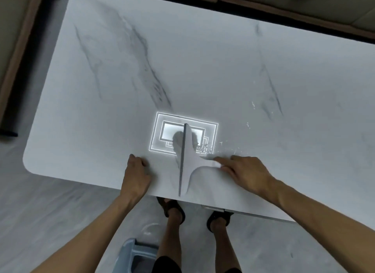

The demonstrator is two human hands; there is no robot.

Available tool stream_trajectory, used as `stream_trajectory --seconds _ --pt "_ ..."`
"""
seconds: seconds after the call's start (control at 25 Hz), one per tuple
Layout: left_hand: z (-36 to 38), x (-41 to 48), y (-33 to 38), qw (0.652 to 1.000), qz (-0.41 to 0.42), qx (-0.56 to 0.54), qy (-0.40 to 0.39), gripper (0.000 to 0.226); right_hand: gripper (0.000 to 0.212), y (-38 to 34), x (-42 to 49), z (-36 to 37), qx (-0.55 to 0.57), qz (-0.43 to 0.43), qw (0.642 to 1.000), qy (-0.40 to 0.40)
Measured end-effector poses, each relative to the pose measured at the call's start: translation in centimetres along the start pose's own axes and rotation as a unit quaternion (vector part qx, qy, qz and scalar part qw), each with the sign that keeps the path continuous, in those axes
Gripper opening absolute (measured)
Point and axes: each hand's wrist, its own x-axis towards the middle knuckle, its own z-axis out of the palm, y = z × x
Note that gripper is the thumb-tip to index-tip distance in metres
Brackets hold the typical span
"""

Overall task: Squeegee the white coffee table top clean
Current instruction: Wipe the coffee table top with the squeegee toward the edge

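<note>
Squeegee (pixel 189 156), just one, lies on the near middle of the white coffee table top (pixel 203 69). Its blade runs near to far, and its handle points right into the right hand (pixel 243 171), which grips the handle's end. The left hand (pixel 136 171) rests just left of the blade on the bare top, fingers curled and holding nothing. Water droplets (pixel 225 146) sit right of the blade, so the right hand likely drives the next stroke. One pale blue bin (pixel 138 254) stands on the floor.

Pale grey streaked floor (pixel 50 211), beige sofa (pixel 284 4) along the far side, blue-grey plastic bin (pixel 132 252) on the floor.
</note>
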Motion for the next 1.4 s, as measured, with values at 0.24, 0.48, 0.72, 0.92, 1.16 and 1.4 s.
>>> stream_trajectory --seconds 0.24,0.48,0.72,0.92,1.16,1.4 --pt "1.7 -0.8 2.8 1.0 -0.013 -0.003 0.024 0.017 0.058 9.1 -9.6 -3.1 -0.088 0.142 0.985 0.034" --pt "1.1 -1.3 1.7 0.999 -0.004 -0.016 0.051 0.015 0.04 0.2 -4.7 -0.1 -0.003 0.016 1.0 0.008" --pt "0.6 -2.7 -1.4 0.999 -0.025 0.002 0.031 0.016 0.037 -8.9 2.0 4.3 -0.005 -0.098 0.994 -0.052" --pt "2.4 -3.5 -1.0 0.997 0.015 0.07 -0.004 0.018 0.038 0.9 -3.4 2.6 -0.016 -0.031 0.998 -0.042" --pt "0.8 -3.5 0.3 0.995 -0.076 -0.014 0.059 0.017 0.049 6.4 -8.4 -1.7 -0.108 0.027 0.994 -0.022" --pt "-3.9 -2.7 -4.2 0.975 -0.132 -0.076 0.164 0.01 0.04 -8.3 2.9 -0.4 -0.075 -0.184 0.977 -0.075"
